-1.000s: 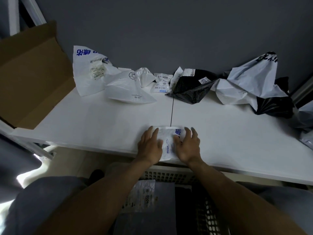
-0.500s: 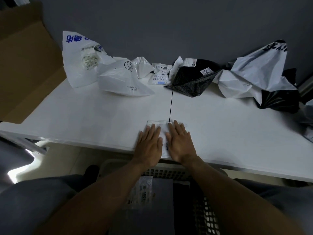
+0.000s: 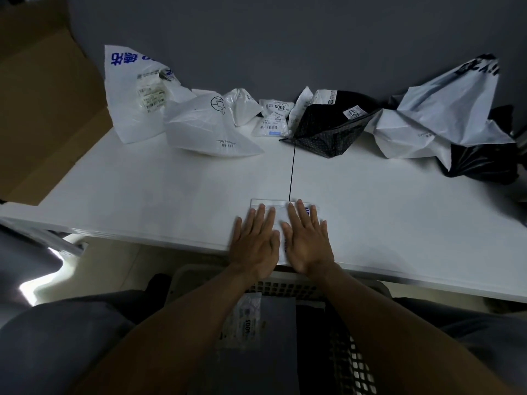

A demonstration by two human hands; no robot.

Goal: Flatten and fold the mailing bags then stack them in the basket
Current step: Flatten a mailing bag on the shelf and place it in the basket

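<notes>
A small folded white mailing bag (image 3: 281, 220) with blue print lies flat at the near edge of the white table (image 3: 142, 201). My left hand (image 3: 255, 242) and my right hand (image 3: 308, 240) press on it side by side, palms down, fingers straight. Most of the bag is hidden under them. Below the table edge, between my forearms, stands a white mesh basket (image 3: 356, 363) holding folded bags, a grey one (image 3: 273, 332) with a white label on top. Crumpled bags wait along the wall: white ones (image 3: 134, 95) (image 3: 211, 129) (image 3: 445, 115) and black ones (image 3: 330, 126) (image 3: 482, 163).
An open cardboard box (image 3: 42, 109) leans at the left of the table. Small labelled white bags (image 3: 273, 118) sit at the back centre. A dark seam (image 3: 292, 172) runs down the tabletop. A grey wall closes off the back.
My fingers, curled on the bag's far edge a second ago, now lie straight and flat on it. The bag looks flatter. The camera has tilted slightly.
</notes>
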